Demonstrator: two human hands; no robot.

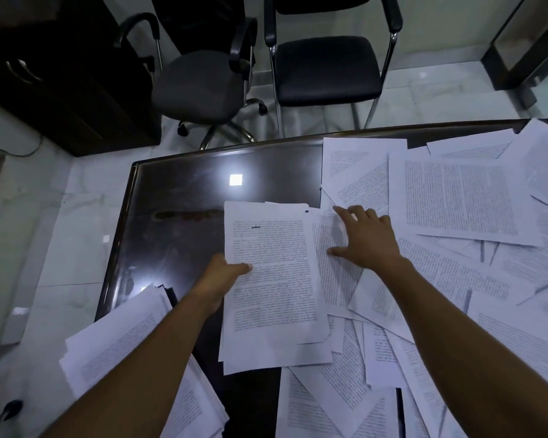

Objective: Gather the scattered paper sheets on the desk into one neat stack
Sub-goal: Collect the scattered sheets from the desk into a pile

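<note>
1. Near left, a pile [140,352] of sheets overhangs the desk [178,197] edge.
2. Left hand [220,279] grips the stack [272,279] at its left edge, thumb on top.
3. Right hand [366,237], fingers spread flat, presses a sheet [332,263] beside the stack.
4. Right: loose sheets [456,197] everywhere.

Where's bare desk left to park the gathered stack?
Bare desk: far left part, bordered by the desk's left rim, the stack the left hand grips, and far sheets. A narrow dark strip runs below the stack. Right of the right hand, overlapping sheets cover everything.
</note>
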